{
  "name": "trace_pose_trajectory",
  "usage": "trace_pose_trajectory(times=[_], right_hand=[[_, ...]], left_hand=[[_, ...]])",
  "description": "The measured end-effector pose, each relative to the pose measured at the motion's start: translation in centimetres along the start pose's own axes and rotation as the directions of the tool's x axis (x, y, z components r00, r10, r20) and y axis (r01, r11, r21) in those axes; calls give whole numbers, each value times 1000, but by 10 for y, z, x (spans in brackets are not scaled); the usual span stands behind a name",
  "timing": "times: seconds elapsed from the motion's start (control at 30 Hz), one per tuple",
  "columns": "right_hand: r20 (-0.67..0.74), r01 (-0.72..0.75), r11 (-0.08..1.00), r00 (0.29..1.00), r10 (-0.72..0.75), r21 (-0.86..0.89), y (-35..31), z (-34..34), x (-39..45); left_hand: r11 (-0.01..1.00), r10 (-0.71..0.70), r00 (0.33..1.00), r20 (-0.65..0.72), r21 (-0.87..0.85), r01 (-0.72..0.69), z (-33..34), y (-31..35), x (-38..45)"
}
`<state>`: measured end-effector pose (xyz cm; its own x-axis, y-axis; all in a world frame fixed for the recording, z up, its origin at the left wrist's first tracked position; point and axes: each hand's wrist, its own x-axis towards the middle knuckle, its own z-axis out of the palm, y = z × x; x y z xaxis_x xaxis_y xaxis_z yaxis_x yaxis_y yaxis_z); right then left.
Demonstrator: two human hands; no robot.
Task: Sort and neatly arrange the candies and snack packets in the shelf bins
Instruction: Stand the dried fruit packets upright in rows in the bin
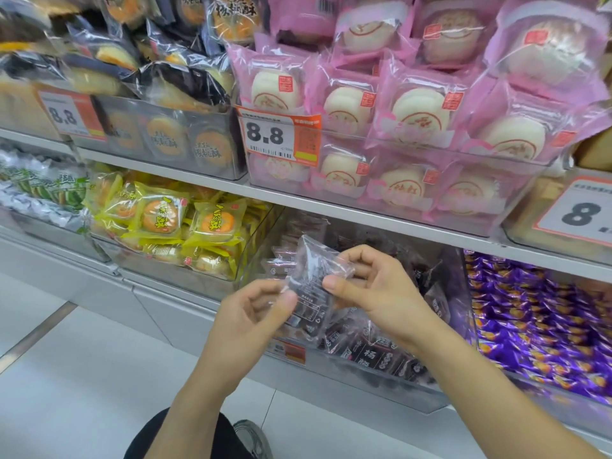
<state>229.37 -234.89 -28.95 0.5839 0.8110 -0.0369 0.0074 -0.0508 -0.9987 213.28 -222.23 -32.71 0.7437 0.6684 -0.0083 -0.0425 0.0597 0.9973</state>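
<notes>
A dark snack packet (311, 283) in clear wrapping, its printed back facing me, hangs in front of the clear lower-shelf bin (255, 260) that holds several similar dark packets (374, 352). My left hand (251, 313) pinches the packet's lower left edge. My right hand (374, 286) pinches its right side between thumb and fingers. Both hands hold it just above the bin's front wall.
Left of this bin sits a bin of yellow pastry packets (178, 223), then green packets (43, 187). Purple candies (536, 323) fill the bin on the right. The upper shelf holds pink bun packets (410, 120), black-wrapped cakes (165, 81) and 8.8 price tags (278, 135). White floor tiles (82, 376) lie below.
</notes>
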Motion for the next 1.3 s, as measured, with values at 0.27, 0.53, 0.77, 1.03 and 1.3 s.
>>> trace_pose_trajectory(times=[0.27, 0.53, 0.77, 1.03, 1.3], right_hand=[[391, 38, 999, 920, -30, -14, -8, 13, 16], [48, -38, 314, 964, 260, -949, 4, -2, 47], [16, 10, 20, 939, 343, -1000, 20, 21, 54], [232, 187, 147, 883, 409, -971, 24, 4, 51], [340, 320, 220, 939, 58, -922, 27, -27, 45]], left_hand=[[967, -177, 919, 352, -112, 229, -22, 7, 0], [988, -106, 968, -228, 89, 129, -23, -5, -5], [983, -178, 948, -263, 2, 186, -22, -9, -2], [971, -232, 944, -233, -113, 210, -22, -7, 0], [984, -158, 976, -147, -110, 142, -19, -7, -4]])
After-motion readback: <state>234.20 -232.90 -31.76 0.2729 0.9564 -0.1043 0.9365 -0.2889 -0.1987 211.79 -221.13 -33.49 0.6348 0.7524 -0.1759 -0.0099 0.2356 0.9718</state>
